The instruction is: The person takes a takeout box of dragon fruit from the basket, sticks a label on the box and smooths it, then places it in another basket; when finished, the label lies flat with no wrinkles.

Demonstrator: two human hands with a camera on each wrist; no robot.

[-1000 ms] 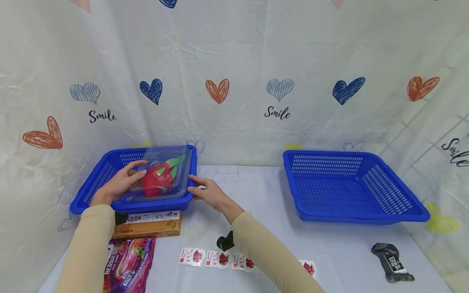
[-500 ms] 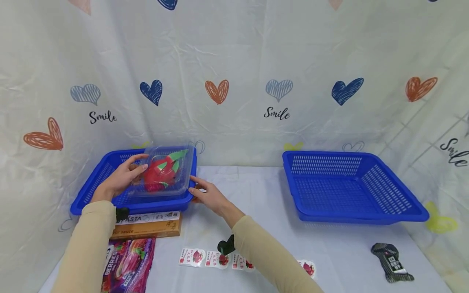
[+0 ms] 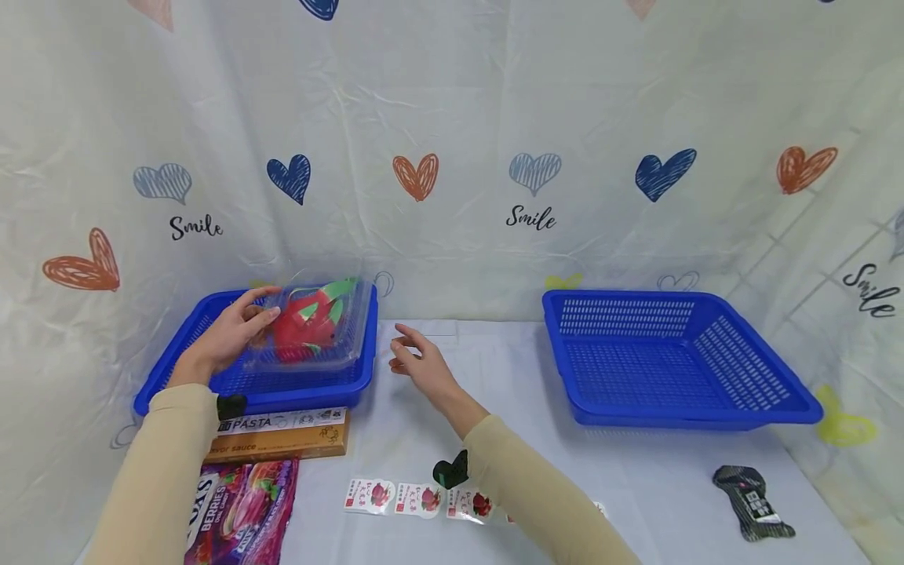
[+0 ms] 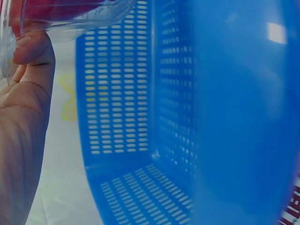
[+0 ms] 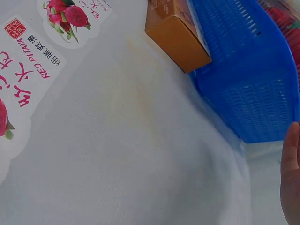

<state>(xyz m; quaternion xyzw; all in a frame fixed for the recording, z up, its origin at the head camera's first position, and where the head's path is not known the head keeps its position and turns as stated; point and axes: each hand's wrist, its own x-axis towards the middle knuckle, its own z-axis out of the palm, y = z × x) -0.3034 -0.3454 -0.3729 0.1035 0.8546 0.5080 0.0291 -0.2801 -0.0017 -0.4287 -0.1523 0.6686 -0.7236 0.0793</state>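
Note:
A clear plastic clamshell box [image 3: 351, 339] with a red and green dragon fruit [image 3: 305, 323] inside is tilted over the left blue basket [image 3: 304, 395]. My left hand [image 3: 227, 336] grips the box by its left side, thumb toward me. In the left wrist view, the thumb of the left hand [image 4: 28, 93] lies against the clear box [image 4: 101, 18], with the basket wall [image 4: 117, 84] beyond. Just right of that basket, my right hand [image 3: 424, 365] hovers with loosely bent fingers and holds nothing. The right wrist view catches only part of the right hand [image 5: 290, 178], near the basket's corner.
An orange pasta box [image 3: 282, 443] lies before the left basket, and a purple packet [image 3: 250, 510] lies nearer me. Several dragon fruit stickers [image 3: 421, 499] line the front. Another blue basket [image 3: 628, 365] stands right, behind a dark checkered bundle [image 3: 754, 502]. A heart-print curtain [image 3: 466, 259] hangs behind.
My right hand has left the left basket's rim and moved right, its fingers now apart from it. My left hand has shifted slightly back and left with the clamshell box.

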